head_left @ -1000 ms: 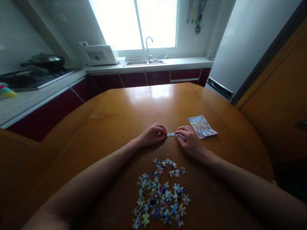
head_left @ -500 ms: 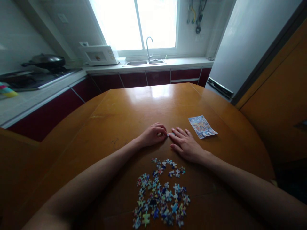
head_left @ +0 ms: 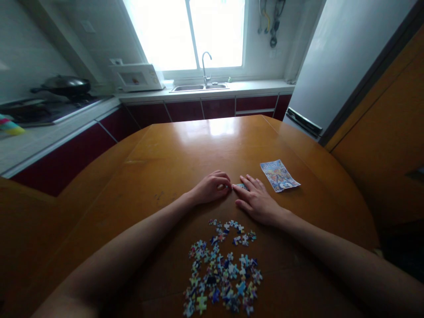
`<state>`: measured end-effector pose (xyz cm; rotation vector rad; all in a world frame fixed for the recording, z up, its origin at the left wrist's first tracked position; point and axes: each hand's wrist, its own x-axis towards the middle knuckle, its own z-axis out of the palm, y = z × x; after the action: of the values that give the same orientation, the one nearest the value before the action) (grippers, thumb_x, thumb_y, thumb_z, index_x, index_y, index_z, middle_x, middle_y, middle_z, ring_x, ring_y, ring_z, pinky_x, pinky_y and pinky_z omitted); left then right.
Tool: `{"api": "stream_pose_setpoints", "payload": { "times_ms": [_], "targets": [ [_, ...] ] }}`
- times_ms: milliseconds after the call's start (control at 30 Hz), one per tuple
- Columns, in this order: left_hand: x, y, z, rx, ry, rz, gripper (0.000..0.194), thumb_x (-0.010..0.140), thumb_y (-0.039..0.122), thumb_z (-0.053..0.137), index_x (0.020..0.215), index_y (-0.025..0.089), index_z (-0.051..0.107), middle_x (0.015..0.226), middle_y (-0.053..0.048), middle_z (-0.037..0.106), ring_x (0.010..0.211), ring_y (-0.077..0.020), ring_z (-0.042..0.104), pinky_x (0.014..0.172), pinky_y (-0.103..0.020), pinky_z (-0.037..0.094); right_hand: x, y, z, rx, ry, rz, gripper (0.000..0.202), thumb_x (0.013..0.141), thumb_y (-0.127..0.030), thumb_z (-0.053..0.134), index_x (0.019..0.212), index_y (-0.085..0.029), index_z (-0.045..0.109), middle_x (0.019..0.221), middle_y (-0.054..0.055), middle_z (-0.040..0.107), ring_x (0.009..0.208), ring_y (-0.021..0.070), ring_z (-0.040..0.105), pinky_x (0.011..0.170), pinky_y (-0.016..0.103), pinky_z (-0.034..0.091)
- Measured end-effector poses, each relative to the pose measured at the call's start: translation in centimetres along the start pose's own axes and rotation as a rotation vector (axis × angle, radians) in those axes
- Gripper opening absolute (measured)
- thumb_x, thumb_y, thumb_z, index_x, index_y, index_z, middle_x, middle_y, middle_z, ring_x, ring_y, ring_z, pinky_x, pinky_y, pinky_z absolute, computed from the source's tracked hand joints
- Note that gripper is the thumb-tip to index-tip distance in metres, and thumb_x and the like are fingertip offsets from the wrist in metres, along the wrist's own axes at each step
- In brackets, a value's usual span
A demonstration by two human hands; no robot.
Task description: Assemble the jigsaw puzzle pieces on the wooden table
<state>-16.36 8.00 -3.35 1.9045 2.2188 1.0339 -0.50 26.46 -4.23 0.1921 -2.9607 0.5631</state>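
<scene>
Pale joined puzzle pieces point(head_left: 241, 186) lie flat on the wooden table, partly covered by the fingers of my right hand point(head_left: 256, 198). That hand rests with its fingers stretched out over them. Just to their left, my left hand point(head_left: 213, 187) is closed in a pinch, thumb and index finger meeting at the left end of the pieces. A puzzle piece seems to sit at those fingertips, mostly hidden. Nearer to me spreads a pile of loose puzzle pieces point(head_left: 228, 269) in blue, white, yellow and red.
A printed picture sheet point(head_left: 280, 176) lies right of my hands on the wooden table point(head_left: 185, 150). Beyond the table are a counter with a sink point(head_left: 198, 87), a white microwave point(head_left: 137, 77), a stove with a lidded pan point(head_left: 66, 85), and a fridge point(head_left: 334, 62) at the right.
My right fingers have shifted slightly, so more of the joined pieces shows beneath them. My left hand stays almost where it was, still pinched. The loose pile is unchanged.
</scene>
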Motion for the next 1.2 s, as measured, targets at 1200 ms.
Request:
{"api": "stream_pose_setpoints", "payload": {
  "times_ms": [1200],
  "targets": [
    [0.0,-0.2,0.4,0.167,-0.077,0.027,0.039,0.099,0.013,0.051,0.124,0.035,0.071,0.110,-0.006,0.064,0.103,-0.0209,0.052,0.097,-0.037,0.047,0.6,0.9,-0.7,0.142,0.252,0.127,0.023,0.093,-0.030,0.059,0.107,-0.023,0.076,0.115,0.010,0.064,0.112,0.0267,0.054,0.099,0.043,0.045]
  ]
}}
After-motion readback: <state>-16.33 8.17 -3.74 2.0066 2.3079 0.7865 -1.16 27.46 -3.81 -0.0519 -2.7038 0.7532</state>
